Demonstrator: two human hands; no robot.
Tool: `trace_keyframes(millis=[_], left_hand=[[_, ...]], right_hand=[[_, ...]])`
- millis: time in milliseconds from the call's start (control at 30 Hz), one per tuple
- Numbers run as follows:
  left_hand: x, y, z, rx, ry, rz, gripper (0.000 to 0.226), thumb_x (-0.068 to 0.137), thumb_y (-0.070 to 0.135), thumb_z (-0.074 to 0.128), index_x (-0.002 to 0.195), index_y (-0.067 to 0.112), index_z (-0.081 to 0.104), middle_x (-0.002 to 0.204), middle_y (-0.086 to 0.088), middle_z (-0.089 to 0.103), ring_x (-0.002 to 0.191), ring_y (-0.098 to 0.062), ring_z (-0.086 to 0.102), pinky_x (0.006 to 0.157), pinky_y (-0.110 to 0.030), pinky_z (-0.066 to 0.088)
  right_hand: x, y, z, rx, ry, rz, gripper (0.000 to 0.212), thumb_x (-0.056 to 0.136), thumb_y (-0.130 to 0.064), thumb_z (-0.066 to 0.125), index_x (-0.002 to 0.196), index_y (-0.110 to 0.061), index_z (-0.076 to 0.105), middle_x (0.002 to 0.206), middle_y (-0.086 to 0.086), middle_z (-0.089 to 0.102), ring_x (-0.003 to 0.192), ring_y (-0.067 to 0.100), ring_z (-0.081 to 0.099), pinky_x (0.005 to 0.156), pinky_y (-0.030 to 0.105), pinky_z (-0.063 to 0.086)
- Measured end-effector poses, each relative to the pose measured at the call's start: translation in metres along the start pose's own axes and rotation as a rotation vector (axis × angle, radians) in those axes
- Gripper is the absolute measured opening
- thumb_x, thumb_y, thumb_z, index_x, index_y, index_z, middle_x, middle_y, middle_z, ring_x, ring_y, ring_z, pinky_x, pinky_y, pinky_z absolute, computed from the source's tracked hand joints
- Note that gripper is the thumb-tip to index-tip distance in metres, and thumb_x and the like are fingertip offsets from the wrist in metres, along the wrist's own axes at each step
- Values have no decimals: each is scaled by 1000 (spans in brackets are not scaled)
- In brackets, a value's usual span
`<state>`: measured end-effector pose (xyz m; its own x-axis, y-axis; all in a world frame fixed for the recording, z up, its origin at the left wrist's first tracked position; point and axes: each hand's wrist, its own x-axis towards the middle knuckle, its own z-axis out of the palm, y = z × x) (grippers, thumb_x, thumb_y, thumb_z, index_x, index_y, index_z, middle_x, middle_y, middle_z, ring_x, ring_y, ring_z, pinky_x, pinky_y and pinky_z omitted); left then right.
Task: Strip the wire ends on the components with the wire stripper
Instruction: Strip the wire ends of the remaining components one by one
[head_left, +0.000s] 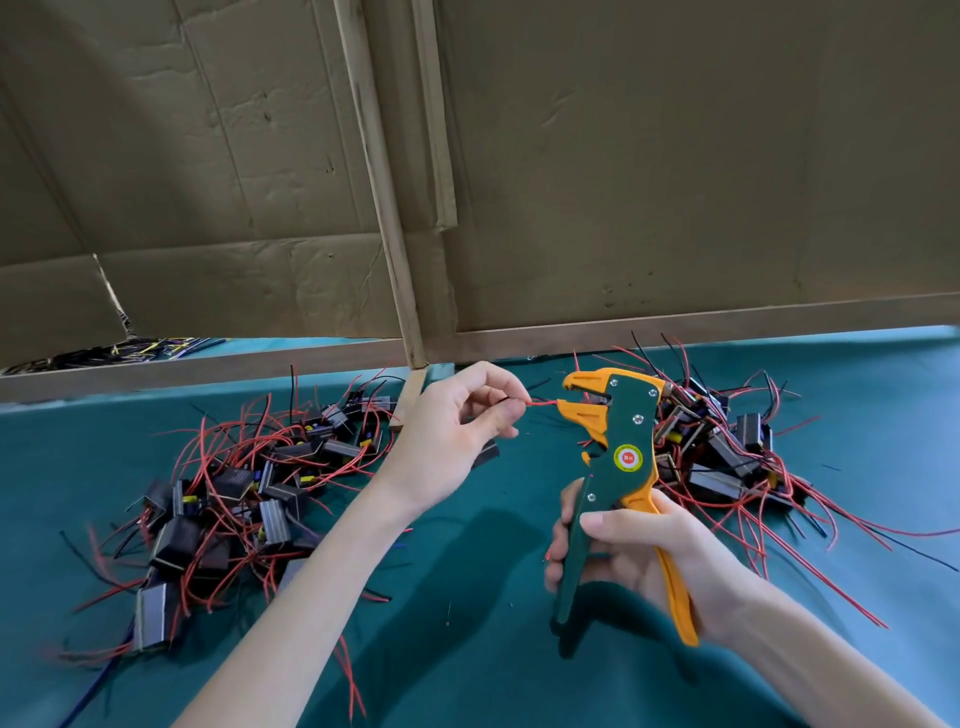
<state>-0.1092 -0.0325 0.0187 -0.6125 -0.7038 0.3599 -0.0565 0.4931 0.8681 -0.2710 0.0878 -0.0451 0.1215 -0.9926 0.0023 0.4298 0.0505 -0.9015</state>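
One red wire (543, 402) is pinched in the left hand (457, 436), its tip feeding into the open mouth of the wire stripper (615, 447), which the right hand (639, 553) clasps by the handles. Next, I reckon: seat it, then squeeze.

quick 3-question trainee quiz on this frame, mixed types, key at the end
1. Which hand holds the wire stripper?
2. True or false: the red wire pinched by the left hand points into the stripper's mouth.
3. The table cover is: A) grey B) teal C) white

Key:
1. The right hand, around the handles.
2. True.
3. B. Piles of components lie left and right.
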Motion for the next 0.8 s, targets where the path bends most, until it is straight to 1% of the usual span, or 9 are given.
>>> trace_keyframes(millis=[33,100,200,233,333,467,633,700,800], left_hand=[[0,1,1,8,-9,11,16,91,12,63,84,26,64,72,13,60,71,-11,66,74,-19,49],[-1,3,3,15,-12,22,15,92,14,62,84,27,64,72,13,60,69,-10,65,72,-17,48],[-2,6,4,6,-18,6,11,93,17,61,86,25,63,75,4,56,65,-9,61,65,-26,45],[-2,7,4,2,-26,0,11,93,17,60,86,24,63,76,0,54,64,-9,58,62,-27,44],[-2,8,2,14,-55,-2,11,93,16,61,85,24,64,75,-3,51,61,-10,52,56,-23,41],[-2,9,-2,-16,-74,-34,12,91,18,63,82,25,65,69,0,49,57,-13,47,47,-17,39],[-2,11,-6,6,-124,-47,13,91,20,63,79,25,64,70,-5,46,60,-18,44,49,-20,36],[-2,13,-9,7,-150,-58,13,92,19,63,79,23,64,67,-1,46,58,-17,42,48,-18,35],[-3,15,-13,18,-181,-66,11,92,18,62,82,20,64,64,4,45,53,-12,39,47,-16,33]], right_hand=[[0,1,0,-19,-13,-1,32,71,-17,81,93,-2,66,86,28,62,81,44,64,81,55,51],[-1,2,1,-48,-23,-3,33,70,-17,84,93,-2,65,86,28,62,80,44,64,80,54,51],[-3,0,4,-82,-21,-11,35,68,-18,86,92,-3,66,84,27,62,78,43,64,78,52,52],[-4,-1,5,-90,-21,-16,35,68,-19,87,91,-3,66,83,26,62,78,43,64,77,51,53],[-6,-3,7,-99,-14,-25,37,66,-21,88,91,-4,66,82,27,61,77,43,63,74,49,53],[-8,-4,10,-132,-13,-27,38,66,-24,88,90,-4,66,82,26,62,77,43,64,72,48,53],[-9,-4,10,-170,-25,-38,33,69,-25,86,89,-7,67,82,25,63,76,42,65,72,46,54],[-10,-5,11,-200,-27,-42,27,71,-23,83,88,-8,67,81,24,63,76,41,66,71,45,54],[-11,-5,12,-223,-9,-37,22,73,-20,79,85,-7,66,79,24,63,74,41,65,69,43,54]])
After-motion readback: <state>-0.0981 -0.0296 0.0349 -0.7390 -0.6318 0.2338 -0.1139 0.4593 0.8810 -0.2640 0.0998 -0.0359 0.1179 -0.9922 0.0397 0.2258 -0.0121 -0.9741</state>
